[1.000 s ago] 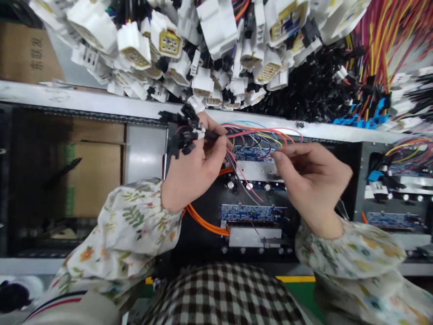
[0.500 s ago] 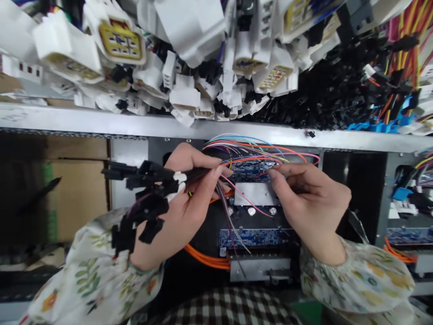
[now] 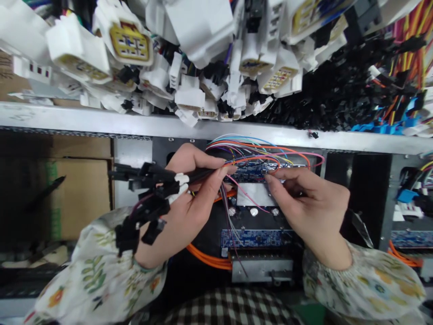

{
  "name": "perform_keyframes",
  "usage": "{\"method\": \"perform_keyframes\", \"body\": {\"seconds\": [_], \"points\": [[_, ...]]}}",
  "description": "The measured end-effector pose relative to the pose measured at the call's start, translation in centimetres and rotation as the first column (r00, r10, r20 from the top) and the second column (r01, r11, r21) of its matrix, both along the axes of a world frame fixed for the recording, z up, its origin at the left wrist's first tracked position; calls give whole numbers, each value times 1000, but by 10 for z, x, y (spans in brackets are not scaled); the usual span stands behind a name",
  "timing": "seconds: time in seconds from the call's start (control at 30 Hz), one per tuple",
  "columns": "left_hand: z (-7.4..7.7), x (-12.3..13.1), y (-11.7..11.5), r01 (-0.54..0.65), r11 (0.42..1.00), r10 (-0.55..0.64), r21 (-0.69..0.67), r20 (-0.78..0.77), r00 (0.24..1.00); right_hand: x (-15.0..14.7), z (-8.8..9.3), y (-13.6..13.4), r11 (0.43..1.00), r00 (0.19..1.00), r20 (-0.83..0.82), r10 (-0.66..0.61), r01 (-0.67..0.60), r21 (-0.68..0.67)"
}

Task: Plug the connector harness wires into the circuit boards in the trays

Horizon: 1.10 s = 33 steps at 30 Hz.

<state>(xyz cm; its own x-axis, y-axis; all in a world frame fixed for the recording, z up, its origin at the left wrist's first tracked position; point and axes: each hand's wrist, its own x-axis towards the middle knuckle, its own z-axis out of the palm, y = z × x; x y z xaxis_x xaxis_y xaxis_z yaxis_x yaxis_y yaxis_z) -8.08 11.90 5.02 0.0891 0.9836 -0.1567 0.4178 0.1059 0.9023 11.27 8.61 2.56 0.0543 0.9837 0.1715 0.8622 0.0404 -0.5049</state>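
Observation:
My left hand (image 3: 191,198) is closed around a wire harness. Its black connectors (image 3: 145,180), along with a white one (image 3: 182,180), stick out to the left over the wrist. From the other side of that hand fan thin coloured wires (image 3: 257,143), some arching up and right, some hanging down. My right hand (image 3: 307,198) pinches the end of an orange wire (image 3: 275,162) between thumb and forefinger, in front of the upper blue circuit board (image 3: 250,172). The very tip of the wire is hidden by the fingers. A loose pink wire (image 3: 248,194) crosses a metal plate (image 3: 255,195) between the hands.
Many white connectors (image 3: 196,92) and a dark mass of black connectors (image 3: 314,95) hang above a metal rail (image 3: 135,126). Below the hands are a lower circuit board (image 3: 257,238), a metal block (image 3: 264,270) and thick orange cables (image 3: 209,259). Cardboard (image 3: 81,194) stands at left.
The whole view has shifted slightly, moving the scene a little to the right. My right hand has come slightly closer to my left; both keep their grip.

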Motion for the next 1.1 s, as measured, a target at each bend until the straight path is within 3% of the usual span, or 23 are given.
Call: {"method": "perform_keyframes", "body": {"seconds": [0.1,0.2,0.3,0.47,0.6,0.67,0.73,0.8,0.87,0.93,1.1], "points": [[-3,-2,1,15,1000,-15,-8,-38,999,-2,13,-2,999,993,116,24,-26,18],[-5,-4,3,26,1000,-26,1,-26,999,-12,22,-5,986,974,160,158,-164,26],[-6,-6,5,83,992,-66,-95,171,983,-28,18,-3,952,950,81,303,-306,31],[-10,-7,6,186,974,-128,-130,362,923,-41,6,8,958,963,-2,269,-268,105],[-13,-5,5,95,991,-63,-92,300,952,-22,26,3,945,950,-92,298,-307,-112],[-14,-4,4,51,997,-38,-59,210,977,-10,38,-4,875,914,-292,281,-369,-313],[-15,-3,4,26,1000,-23,-15,159,987,-3,45,-9,814,865,-479,151,-384,-436],[-15,-3,5,30,999,-32,16,134,990,-3,42,-9,885,842,-539,29,-272,-378],[-15,-4,5,66,997,-70,35,125,990,-7,30,-4,982,888,-460,-6,-80,-169],[-14,-6,4,99,994,-102,36,106,989,-13,15,3,1000,946,-324,-7,4,-10],[-14,-7,2,63,996,-64,56,14,998,-19,-10,11,999,969,-245,-35,42,20]]}}
